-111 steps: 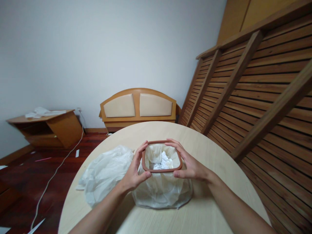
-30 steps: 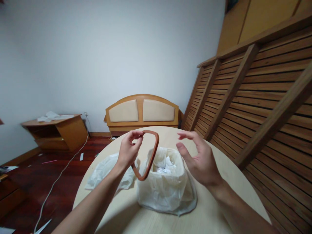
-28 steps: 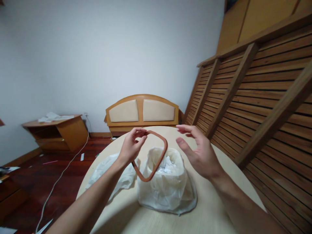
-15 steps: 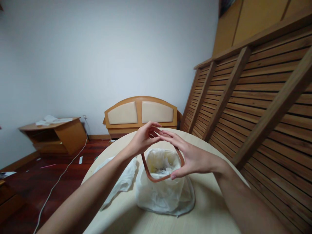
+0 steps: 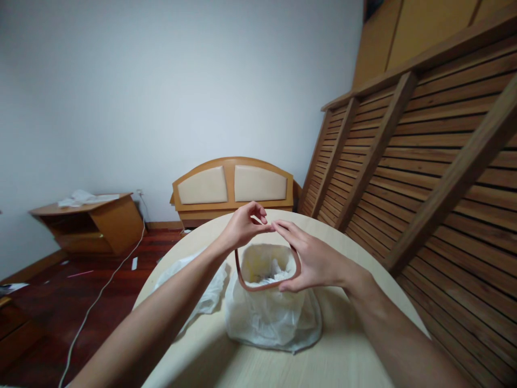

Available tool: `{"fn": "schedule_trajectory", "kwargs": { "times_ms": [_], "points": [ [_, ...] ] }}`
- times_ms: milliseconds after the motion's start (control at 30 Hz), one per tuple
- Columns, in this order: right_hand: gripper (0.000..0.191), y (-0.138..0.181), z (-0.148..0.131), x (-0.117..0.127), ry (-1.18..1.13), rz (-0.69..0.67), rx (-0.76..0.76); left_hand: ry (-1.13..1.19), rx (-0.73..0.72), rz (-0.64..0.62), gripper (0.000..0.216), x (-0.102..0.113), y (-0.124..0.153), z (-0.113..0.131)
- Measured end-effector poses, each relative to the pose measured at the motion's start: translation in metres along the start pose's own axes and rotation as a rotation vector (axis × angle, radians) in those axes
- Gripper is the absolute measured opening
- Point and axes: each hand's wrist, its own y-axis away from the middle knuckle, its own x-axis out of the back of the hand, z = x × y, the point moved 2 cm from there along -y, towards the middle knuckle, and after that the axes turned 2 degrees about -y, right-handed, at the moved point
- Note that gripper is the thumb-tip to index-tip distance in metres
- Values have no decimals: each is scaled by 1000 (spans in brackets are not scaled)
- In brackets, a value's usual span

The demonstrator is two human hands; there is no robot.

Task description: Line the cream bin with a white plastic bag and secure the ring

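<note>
- The table (image 5: 355, 345) is carrying the lined bin (image 5: 270, 318).
- The ring (image 5: 258, 287) is hanging tilted just above the bin mouth. I am judging it light and stiff, best gripped on opposite sides.
- My left hand (image 5: 242, 226) is pinching its far edge, and my right hand (image 5: 315, 261) is clasping its right side.
- A second earlier, only my left hand was holding it, and my right was hovering open.

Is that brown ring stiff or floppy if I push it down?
Probably stiff: the brown ring shows a clean rounded-square outline, held only at its edges by left hand and right hand. Likely light, being a thin band. The bag under it looks limp, so may bunch.
</note>
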Motion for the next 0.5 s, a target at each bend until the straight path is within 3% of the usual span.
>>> {"fn": "schedule_trajectory", "kwargs": {
  "times_ms": [167,333,500],
  "points": [
    [120,4,6,-5,76,48,-62,54,78,-74,49,1,2,-5],
    [117,16,17,-16,48,76,-187,103,204,26,47,17,21,-22],
    [114,27,21,-30,-9,84,-265,96,329,113,56,25,61,-40]
  ]
}}
